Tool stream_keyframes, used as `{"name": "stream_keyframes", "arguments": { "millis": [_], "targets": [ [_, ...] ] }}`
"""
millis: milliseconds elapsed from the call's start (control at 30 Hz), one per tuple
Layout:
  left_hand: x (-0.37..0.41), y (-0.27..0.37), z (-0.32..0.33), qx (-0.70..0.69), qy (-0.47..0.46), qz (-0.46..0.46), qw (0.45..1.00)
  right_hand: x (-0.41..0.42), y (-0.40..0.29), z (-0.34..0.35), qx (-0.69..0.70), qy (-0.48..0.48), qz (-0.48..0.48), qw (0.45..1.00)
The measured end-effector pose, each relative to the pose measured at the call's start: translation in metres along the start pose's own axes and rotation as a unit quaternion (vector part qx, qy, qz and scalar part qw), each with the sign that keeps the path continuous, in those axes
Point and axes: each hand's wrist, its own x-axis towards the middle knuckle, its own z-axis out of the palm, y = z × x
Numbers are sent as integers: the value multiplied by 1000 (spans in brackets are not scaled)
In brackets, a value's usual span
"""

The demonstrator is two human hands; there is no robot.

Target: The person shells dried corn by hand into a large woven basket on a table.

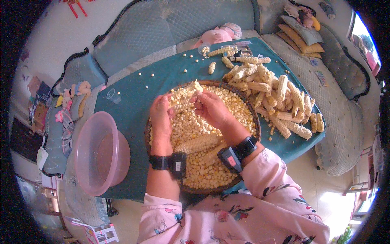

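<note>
Both hands are over a round woven basket [258,122] filled with loose corn kernels [195,122]. My left hand [161,113] is curled at the left end of a corn cob [182,91] held above the kernels. At its right end my right hand [208,106] grips the cob with thumb and fingers. Another cob with kernels [182,106] shows just below, between the hands; whether a hand touches it I cannot tell. Closer to me, a corn cob with kernels [198,144] lies on the loose kernels.
Right of the basket, a heap of stripped cobs [274,91] covers part of the green tablecloth [134,91]. A pink plastic basin [122,161] stands at the left. Small clear cups [112,95] and stray kernels lie farther back, before a quilted sofa [182,27].
</note>
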Motion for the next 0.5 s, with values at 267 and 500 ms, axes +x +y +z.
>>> {"name": "stream_keyframes", "arguments": {
  "millis": [267,500],
  "targets": [
    [-3,6,1,54,-11,-6,998,-1,1,0,36,-3,18,999],
    [-5,9,2,88,-6,11,996,-3,-3,5,50,18,50,997]
  ]
}}
